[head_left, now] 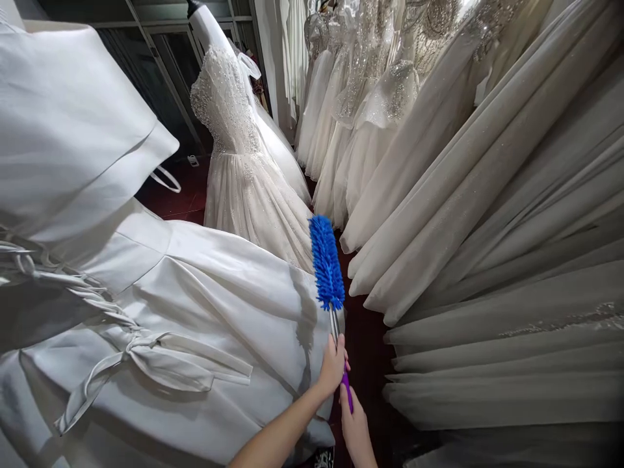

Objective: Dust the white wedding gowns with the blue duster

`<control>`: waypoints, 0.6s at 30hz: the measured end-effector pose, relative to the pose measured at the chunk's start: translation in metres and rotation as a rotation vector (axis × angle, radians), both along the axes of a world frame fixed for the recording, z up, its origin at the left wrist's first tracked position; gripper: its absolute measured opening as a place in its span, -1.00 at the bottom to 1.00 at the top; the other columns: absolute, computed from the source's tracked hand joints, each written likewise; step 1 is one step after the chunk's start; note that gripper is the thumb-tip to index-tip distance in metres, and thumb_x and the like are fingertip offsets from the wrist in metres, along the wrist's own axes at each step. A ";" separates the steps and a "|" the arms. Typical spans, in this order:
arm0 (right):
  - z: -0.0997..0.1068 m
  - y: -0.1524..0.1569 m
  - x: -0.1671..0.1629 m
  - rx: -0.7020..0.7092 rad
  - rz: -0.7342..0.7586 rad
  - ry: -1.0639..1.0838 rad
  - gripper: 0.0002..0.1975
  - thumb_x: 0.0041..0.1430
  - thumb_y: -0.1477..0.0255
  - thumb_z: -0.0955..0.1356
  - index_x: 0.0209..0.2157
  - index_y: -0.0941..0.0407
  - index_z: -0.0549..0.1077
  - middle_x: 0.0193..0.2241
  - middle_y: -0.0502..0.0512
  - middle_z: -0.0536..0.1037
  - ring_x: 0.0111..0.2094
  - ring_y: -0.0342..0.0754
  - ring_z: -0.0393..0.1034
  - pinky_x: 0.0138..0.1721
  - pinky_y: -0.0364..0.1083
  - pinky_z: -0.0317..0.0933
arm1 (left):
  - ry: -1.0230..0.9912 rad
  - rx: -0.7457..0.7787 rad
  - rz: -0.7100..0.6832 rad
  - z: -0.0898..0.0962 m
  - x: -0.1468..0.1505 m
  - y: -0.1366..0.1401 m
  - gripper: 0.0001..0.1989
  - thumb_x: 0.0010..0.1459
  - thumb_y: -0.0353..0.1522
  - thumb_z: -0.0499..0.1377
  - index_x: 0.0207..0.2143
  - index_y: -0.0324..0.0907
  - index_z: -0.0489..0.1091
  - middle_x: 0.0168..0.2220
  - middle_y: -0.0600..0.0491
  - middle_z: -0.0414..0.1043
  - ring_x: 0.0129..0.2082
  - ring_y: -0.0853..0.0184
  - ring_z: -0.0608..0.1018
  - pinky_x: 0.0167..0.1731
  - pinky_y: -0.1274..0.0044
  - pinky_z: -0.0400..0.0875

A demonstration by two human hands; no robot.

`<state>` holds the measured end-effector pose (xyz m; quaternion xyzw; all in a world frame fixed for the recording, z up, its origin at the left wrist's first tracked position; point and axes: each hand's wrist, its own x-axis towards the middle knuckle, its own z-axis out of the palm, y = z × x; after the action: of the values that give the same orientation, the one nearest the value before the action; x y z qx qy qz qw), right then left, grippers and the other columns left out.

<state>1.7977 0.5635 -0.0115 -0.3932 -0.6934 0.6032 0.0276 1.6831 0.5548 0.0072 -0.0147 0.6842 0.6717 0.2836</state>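
Blue duster (326, 262): one, rose beside one white satin gown (229, 286)
Hands: two; left hand (334, 369) and, below it, right hand (356, 426) had fingers clamped round the handle (346, 388)
Beaded gown (244, 175): one, stood beyond

Gowns (458, 188) (some sparkly) and a mannequin (210, 29) mark a bridal shop.

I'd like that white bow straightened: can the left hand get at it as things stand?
Probably yes: nothing visible stands between the left hand and the white bow, though that hand grips the blue duster and would likely have to let go.
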 end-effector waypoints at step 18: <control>-0.015 -0.063 -0.068 -0.792 0.321 -0.213 -0.43 -0.04 -0.19 0.14 -0.53 0.06 0.26 -0.84 -0.22 0.07 -0.84 -0.32 -0.24 -0.81 -0.28 -0.28 | -0.178 -0.228 0.083 -0.027 -0.068 -0.113 -0.69 0.11 -0.09 0.01 -0.35 -0.15 0.15 -0.60 0.22 0.25 -0.63 0.47 0.40 -0.51 0.58 0.32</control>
<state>1.7292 0.5010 -0.0267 -0.3207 -0.4598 0.7752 -0.2912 1.6146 0.4419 -0.0198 -0.1346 0.7270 0.5970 0.3114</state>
